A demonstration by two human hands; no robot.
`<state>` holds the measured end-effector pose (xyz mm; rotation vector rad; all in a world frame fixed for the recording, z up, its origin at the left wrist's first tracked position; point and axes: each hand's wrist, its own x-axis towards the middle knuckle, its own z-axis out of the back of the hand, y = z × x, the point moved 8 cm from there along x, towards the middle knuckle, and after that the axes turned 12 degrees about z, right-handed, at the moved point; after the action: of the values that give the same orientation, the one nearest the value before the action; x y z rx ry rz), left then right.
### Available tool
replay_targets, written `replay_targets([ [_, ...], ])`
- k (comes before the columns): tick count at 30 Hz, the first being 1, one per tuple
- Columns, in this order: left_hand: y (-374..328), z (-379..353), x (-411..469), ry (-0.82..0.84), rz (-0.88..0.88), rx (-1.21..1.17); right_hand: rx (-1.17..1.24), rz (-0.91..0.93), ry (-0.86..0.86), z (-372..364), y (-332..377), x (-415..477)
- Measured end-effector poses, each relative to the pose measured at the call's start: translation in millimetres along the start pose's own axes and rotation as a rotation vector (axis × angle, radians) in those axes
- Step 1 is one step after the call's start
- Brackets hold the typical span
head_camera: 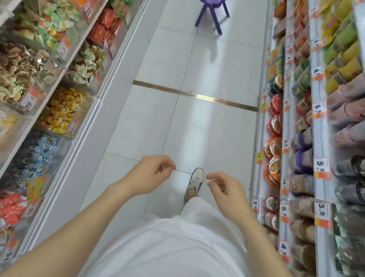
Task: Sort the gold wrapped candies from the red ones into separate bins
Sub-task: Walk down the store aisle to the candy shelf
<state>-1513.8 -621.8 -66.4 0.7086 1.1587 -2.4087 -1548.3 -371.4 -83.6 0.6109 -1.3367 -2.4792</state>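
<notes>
Both hands hang in front of the person's white shirt, over the tiled floor point(199, 128) of a shop aisle: the left hand point(151, 176) and the right hand point(227, 191) are near each other, fingers loosely curled, and neither holds anything. One white shoe point(196, 180) is set forward on the floor between them. The sorting itself does not appear to have begun; no candy is in hand and both hands are well apart from the stock. Gold candies point(60, 110) lie heaped in a clear-fronted bin on the lower tier of the shelf to the person's left, with red candies point(8, 210) in a nearer bin of the same rack, a bin of blue-wrapped sweets between the two. Whether any bin holds the two colours mixed cannot be told, as the rack is blurred. The row of bins runs lengthwise along the aisle, from the near left corner away toward a purple stool point(212, 8) standing on the floor at the far end, and the clear fronts face the aisle. Within the gold heap the wrappers lie jumbled, with no common direction, and the long axis of any single piece is too blurred to read. The next move, by the look of it, calls for a turn to the left and a reach down into the bins. Cup noodles point(275, 125) and price tags fill the shelves on the right.
</notes>
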Motion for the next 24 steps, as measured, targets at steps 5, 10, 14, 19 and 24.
replay_targets([
  [5,-83,72,106,-0.127,0.009,-0.138,0.063,0.058,-0.037,73,36,150],
  [10,-135,142,199,-0.194,0.006,-0.112,0.066,0.111,0.005,125,75,291],
  [14,-152,191,294,-0.191,0.009,0.065,0.065,0.135,0.032,145,93,412],
  [19,-179,256,424,-0.135,0.049,0.118,0.021,0.138,0.067,163,111,564],
  [24,-236,333,541,-0.100,0.011,0.077,-0.069,0.136,0.121,200,132,689],
])
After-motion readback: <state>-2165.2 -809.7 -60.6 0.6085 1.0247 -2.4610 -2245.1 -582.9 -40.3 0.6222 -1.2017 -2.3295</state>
